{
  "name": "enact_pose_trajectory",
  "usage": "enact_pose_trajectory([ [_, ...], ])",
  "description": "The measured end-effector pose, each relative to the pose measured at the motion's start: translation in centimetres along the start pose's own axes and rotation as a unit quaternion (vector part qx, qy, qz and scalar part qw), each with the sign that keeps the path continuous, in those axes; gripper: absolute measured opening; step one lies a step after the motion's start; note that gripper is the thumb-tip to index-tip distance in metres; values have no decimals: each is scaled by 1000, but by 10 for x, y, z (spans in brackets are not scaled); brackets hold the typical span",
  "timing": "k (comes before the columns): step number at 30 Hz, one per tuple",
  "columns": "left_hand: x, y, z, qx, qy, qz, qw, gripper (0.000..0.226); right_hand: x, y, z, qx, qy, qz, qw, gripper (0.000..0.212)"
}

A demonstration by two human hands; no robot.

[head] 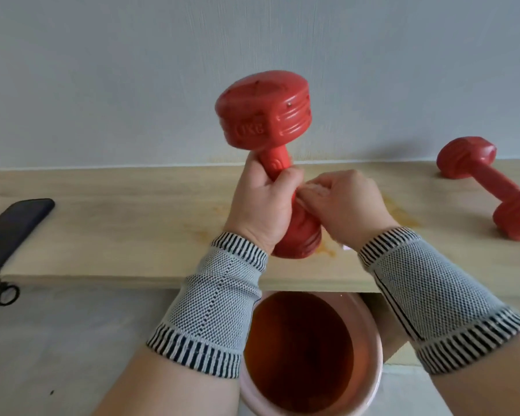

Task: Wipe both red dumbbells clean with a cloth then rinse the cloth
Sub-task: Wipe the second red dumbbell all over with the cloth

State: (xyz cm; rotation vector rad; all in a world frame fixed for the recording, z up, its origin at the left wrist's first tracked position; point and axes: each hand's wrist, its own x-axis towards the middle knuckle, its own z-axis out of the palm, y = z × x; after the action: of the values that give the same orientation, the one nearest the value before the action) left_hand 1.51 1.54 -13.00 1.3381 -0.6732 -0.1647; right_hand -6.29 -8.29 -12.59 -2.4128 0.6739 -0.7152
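Before a pale wall, above a light wooden board (117, 229), the left hand (260, 205) grips the handle of an upright red dumbbell (264, 112) while the right hand (345, 202) pinches a pale cloth (314, 187) against it, the second dumbbell (487, 187) lying on the board's right end, well apart, and a pink bucket (373, 382) of reddish water below.

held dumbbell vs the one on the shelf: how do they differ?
The held dumbbell is upright in the air, gripped by the left hand; the other dumbbell lies on its side on the shelf, untouched. The right hand presses a cloth to the held one only. Both are red.
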Motion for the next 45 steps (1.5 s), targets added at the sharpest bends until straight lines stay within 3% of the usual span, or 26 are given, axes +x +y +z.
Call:
enact_pose_trajectory([
  [5, 7, -9, -11, 61, 65, 10, 996, 14, -24, -11, 16, -43, -17, -68, 997, 32],
  [7, 9, -11, -16, 31, 88, -10, 996, 13, -24, -11, 22, -40, -7, -87, 995, 35],
  [10, 11, -11, -15, -9, 86, -17, 996, 13, -9, -9, 19, -18, 11, -39, 999, 41],
  [13, 9, -10, -9, 30, 73, 12, 997, 13, -8, -12, 16, -15, 4, -24, 1000, 41],
  [16, 10, -9, -8, 28, 75, 7, 997, 12, -26, -18, 20, -80, -33, -107, 991, 29],
  [18, 11, -9, -10, -3, 88, -16, 996, 13, -29, -16, 22, -68, -17, -129, 989, 27],
  [23, 7, -5, -4, -38, 68, -20, 997, 11, -6, -6, 11, -32, 16, -19, 999, 41],
  [27, 5, -3, -1, -11, 74, -30, 997, 13, -30, -17, 17, -100, -17, -114, 988, 29],
  [30, 6, -2, -7, -45, 109, -56, 991, 13, -34, -23, 17, -77, -20, -160, 984, 23],
  [34, 5, 2, -6, -96, 95, -46, 990, 10, -11, -7, 4, -69, -21, -36, 997, 38],
  [36, 5, 5, -5, -102, 72, -34, 992, 15, -8, 2, -7, 76, -23, 60, 995, 39],
  [38, 7, 7, -8, -123, 48, -28, 991, 27, -9, 6, -19, 218, -29, 130, 967, 35],
  [40, 9, 8, -13, -158, 25, -42, 986, 31, -9, 6, -30, 257, -33, 127, 957, 32],
  [45, 6, 10, -14, -234, -37, -76, 969, 20, -7, -9, -23, 201, -70, 45, 976, 28],
])
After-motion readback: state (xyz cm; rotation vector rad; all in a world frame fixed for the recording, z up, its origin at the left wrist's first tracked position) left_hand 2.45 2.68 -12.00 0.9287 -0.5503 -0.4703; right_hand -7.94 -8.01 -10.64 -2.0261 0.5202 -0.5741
